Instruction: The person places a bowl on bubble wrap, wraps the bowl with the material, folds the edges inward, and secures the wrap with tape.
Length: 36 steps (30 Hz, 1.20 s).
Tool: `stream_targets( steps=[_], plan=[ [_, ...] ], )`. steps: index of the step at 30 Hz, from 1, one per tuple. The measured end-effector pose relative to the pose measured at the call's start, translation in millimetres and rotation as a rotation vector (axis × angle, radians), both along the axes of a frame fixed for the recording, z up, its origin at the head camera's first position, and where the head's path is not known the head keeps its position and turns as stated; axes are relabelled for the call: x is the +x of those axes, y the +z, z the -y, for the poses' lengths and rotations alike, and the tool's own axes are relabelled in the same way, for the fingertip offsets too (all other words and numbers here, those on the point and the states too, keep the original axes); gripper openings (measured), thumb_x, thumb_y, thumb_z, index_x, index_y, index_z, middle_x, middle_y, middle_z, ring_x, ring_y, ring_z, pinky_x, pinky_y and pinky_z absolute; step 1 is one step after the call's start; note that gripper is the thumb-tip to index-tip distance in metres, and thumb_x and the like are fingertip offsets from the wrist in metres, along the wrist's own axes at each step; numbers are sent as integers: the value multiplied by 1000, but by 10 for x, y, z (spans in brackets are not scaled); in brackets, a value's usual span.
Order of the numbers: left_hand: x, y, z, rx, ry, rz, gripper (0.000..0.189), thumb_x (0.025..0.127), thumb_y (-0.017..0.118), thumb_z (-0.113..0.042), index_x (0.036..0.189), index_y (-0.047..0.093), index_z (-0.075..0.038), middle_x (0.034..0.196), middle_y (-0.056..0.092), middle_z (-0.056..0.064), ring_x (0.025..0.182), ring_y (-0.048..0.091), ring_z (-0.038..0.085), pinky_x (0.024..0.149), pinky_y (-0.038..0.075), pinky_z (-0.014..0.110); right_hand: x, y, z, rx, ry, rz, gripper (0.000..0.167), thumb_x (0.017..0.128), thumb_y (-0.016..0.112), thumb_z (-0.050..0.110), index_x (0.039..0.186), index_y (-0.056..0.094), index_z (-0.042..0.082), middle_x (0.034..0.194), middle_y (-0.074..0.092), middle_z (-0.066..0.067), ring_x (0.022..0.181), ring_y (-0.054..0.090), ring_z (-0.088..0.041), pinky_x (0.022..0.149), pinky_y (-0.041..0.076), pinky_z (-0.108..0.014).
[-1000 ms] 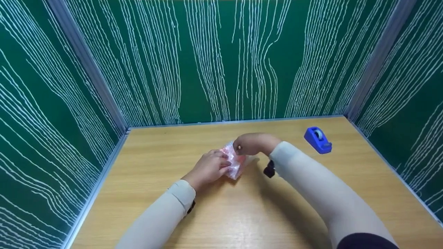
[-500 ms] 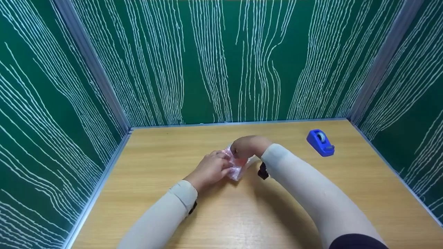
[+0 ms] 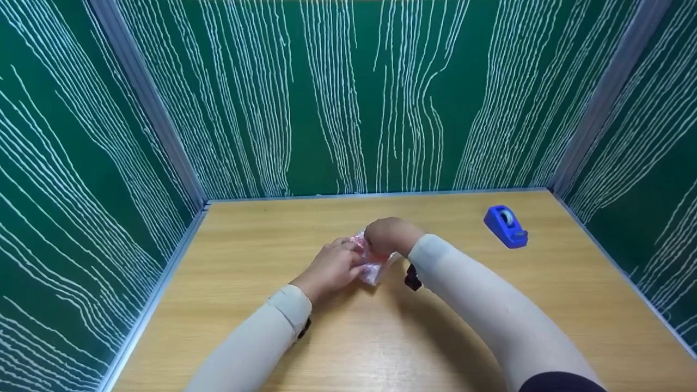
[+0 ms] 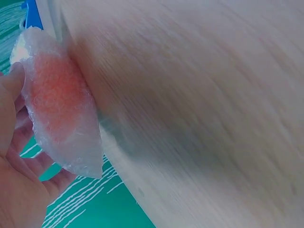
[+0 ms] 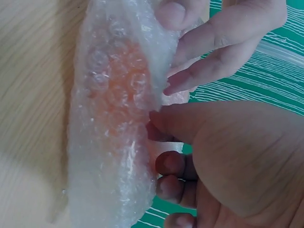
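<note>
A bundle of clear bubble wrap [image 3: 371,272] with an orange-red item inside lies on the table in front of the person. My left hand [image 3: 333,265] holds it from the left side; in the left wrist view the thumb lies on the near face of the bubble wrap [image 4: 61,95] and the fingers reach behind it. From the right, my right hand [image 3: 393,235] bends over the top of the bundle. The right wrist view shows its thumb and forefinger [image 5: 175,123] pinching the edge of the bubble wrap [image 5: 114,104], other fingers curled. The wrapped item's shape is blurred by the bubbles.
A blue tape dispenser [image 3: 506,226] with a roll of tape stands toward the back right of the wooden table [image 3: 261,228]. Green walls with white wavy lines [image 3: 326,98] enclose the table at the back and both sides, joined by grey corner posts.
My right hand has shifted slightly down over the bundle, its forearm moving left. My left hand keeps its hold. The whole head view has moved a little.
</note>
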<state>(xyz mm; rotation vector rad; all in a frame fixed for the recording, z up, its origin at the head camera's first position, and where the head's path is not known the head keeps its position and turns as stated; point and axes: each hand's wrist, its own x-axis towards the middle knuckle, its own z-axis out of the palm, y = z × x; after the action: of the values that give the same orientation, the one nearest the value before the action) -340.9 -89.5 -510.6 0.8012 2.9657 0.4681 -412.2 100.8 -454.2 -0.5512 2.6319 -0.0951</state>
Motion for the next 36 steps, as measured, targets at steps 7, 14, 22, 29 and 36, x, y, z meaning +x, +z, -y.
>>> stream_targets(
  steps=[7, 14, 22, 29, 36],
  plan=[
    [9, -7, 9, 15, -7, -4, 34, 111, 74, -45, 134, 86, -23, 161, 67, -1, 163, 48, 28, 139, 38, 52, 50, -61, 11, 44, 25, -73, 17, 105, 78, 21, 120, 85, 15, 116, 80, -7, 103, 71, -29, 113, 61, -50],
    [36, 4, 12, 15, -45, -65, 32, 112, 73, -42, 133, 87, -23, 152, 72, 2, 157, 55, 30, 136, 42, 52, 89, -129, 0, 39, 88, -196, 20, 109, 70, 25, 112, 84, 11, 106, 78, -9, 95, 68, -32, 103, 61, -48],
    [36, 1, 11, 38, -39, -46, 34, 112, 72, -46, 133, 87, -23, 152, 72, 1, 158, 54, 29, 137, 40, 52, 125, -115, -26, 16, 59, -204, 14, 107, 78, 18, 119, 83, 13, 107, 79, -8, 98, 70, -30, 107, 62, -48],
    [38, -1, 7, 48, -30, -28, 35, 112, 72, -47, 133, 87, -23, 153, 72, 1, 159, 52, 29, 138, 38, 52, 193, -129, -49, -21, 31, -271, 17, 104, 83, 17, 120, 84, 13, 108, 81, -9, 95, 70, -30, 108, 63, -50],
    [50, -10, -4, 56, -10, 8, 36, 112, 72, -47, 134, 86, -23, 154, 70, 0, 163, 48, 29, 139, 36, 54, 196, -206, -75, -49, -10, -364, 24, 102, 83, 15, 126, 81, 10, 111, 82, -11, 94, 71, -29, 107, 65, -48]
  ],
)
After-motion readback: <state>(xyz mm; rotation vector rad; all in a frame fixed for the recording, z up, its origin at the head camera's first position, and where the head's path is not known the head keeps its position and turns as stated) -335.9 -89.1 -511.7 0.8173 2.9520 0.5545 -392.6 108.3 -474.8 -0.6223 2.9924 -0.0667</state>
